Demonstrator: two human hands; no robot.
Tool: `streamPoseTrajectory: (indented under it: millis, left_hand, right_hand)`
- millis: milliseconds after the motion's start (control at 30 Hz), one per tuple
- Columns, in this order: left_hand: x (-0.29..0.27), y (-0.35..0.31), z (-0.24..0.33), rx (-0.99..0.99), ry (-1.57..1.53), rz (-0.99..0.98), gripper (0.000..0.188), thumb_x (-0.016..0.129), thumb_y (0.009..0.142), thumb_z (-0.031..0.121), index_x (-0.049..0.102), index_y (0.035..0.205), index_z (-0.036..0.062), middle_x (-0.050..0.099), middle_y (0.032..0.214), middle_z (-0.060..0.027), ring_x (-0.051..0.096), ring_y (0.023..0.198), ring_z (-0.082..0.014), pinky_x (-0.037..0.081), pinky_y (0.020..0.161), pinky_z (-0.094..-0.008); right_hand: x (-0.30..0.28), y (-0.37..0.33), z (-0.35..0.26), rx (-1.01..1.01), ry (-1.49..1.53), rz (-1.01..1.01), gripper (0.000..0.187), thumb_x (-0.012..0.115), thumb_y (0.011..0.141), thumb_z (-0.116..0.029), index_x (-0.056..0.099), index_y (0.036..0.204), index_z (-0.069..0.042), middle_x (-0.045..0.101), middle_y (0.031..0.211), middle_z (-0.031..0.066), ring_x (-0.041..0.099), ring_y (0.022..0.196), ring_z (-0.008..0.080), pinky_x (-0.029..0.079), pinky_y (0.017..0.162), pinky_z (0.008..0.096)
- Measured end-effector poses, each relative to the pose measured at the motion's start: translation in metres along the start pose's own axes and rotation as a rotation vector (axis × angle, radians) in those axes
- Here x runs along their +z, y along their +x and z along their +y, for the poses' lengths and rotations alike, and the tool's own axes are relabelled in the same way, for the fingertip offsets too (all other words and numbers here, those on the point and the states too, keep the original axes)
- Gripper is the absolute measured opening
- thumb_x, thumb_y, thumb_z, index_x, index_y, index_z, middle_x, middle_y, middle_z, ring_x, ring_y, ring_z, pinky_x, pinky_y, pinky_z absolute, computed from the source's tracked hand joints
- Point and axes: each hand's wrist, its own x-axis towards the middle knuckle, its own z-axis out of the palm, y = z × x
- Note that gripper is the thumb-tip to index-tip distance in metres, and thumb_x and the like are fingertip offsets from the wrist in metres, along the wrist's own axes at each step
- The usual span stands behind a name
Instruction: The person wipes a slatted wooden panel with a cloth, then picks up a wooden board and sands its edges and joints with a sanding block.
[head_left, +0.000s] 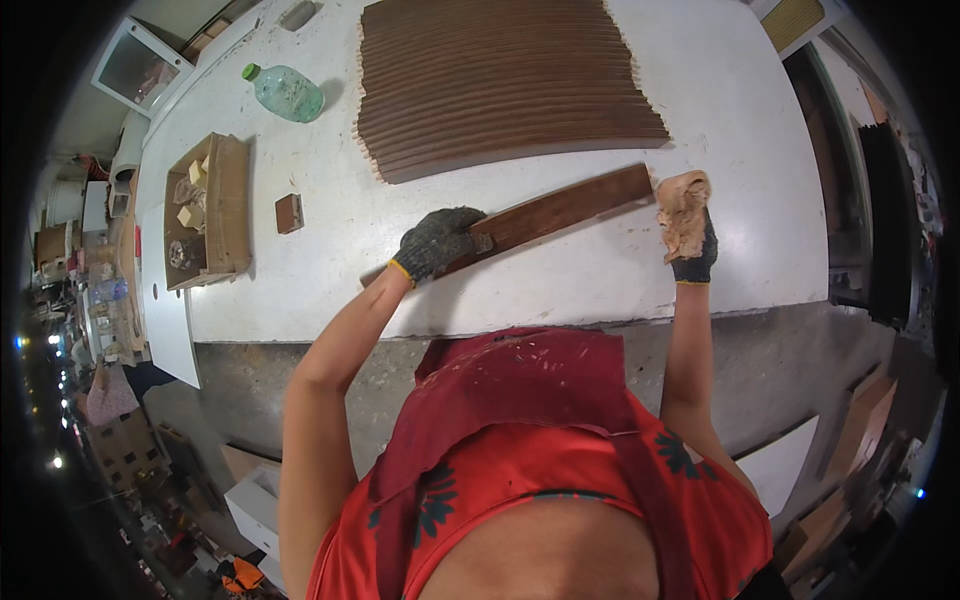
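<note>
My left hand (437, 243), in a dark knit glove with a yellow cuff edge, is closed around a brown wooden slat (565, 210) near its left end. The slat slants up to the right above the white table (760, 230). At the slat's right end, my right hand (698, 258), gloved the same way, grips a crumpled tan cloth (684, 205) that hides most of its fingers. A small gap shows between cloth and slat. Beyond them lies a wide row of similar brown slats (500, 80), packed side by side.
On the table's left stand a cardboard box (228, 210) with pale blocks inside, a small brown block (288, 213) and a greenish plastic bottle (288, 93) lying on its side. The table's front edge runs just before my red apron (520, 380). Boards (860, 425) lean at the lower right.
</note>
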Motion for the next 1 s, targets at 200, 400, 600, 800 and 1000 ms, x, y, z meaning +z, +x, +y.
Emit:
streamPoseTrajectory:
  millis: [200,400,600,800,1000]
  left_hand:
    - [0.018,-0.045,-0.006,-0.166,-0.95,0.033,0.047,0.062,0.096,0.034,0.064,0.129,0.0008,0.07,0.103,-0.0134,0.061,0.095,-0.0171,0.048,0.089,-0.0305]
    - [0.031,-0.06,-0.01,-0.113,-0.782,0.041,0.038,0.046,0.104,0.032,0.066,0.116,0.0018,0.067,0.092,-0.0104,0.061,0.084,-0.0175,0.048,0.08,-0.0314]
    - [0.029,-0.066,0.005,-0.2,-1.091,0.045,0.048,0.07,0.087,0.03,0.064,0.124,-0.0006,0.068,0.106,-0.0091,0.06,0.1,-0.0176,0.048,0.09,-0.0325]
    - [0.016,-0.078,0.018,-0.122,-0.934,0.24,0.065,0.08,0.075,0.029,0.059,0.129,-0.0003,0.067,0.107,-0.0091,0.06,0.099,-0.0178,0.048,0.09,-0.034]
    - [-0.004,-0.099,0.025,-0.202,-0.692,0.351,0.061,0.083,0.073,0.029,0.062,0.123,0.0005,0.068,0.103,-0.0117,0.064,0.095,-0.0205,0.051,0.085,-0.0357]
  right_hand:
    - [-0.018,0.013,-0.003,-0.006,-0.067,-0.374,0.052,0.036,0.104,-0.042,0.042,0.146,-0.011,0.056,0.137,0.0132,0.065,0.096,0.0319,0.053,0.055,0.0378]
    - [-0.012,0.014,-0.013,0.039,-0.294,-0.135,0.053,0.041,0.102,-0.051,0.046,0.141,-0.014,0.064,0.121,0.0086,0.066,0.082,0.0247,0.05,0.05,0.0333]
    - [0.009,-0.001,-0.009,-0.063,-0.338,-0.034,0.05,0.042,0.102,-0.053,0.049,0.135,-0.017,0.067,0.105,0.0093,0.063,0.068,0.0211,0.044,0.043,0.0289]
    - [0.019,-0.011,-0.013,-0.028,-0.429,-0.067,0.049,0.042,0.102,-0.052,0.049,0.135,-0.017,0.068,0.09,0.0115,0.055,0.05,0.0196,0.038,0.036,0.0289]
    - [0.035,-0.015,-0.014,-0.049,-0.278,-0.063,0.047,0.046,0.101,-0.048,0.049,0.135,-0.015,0.069,0.095,0.0117,0.058,0.053,0.0217,0.042,0.037,0.0302]
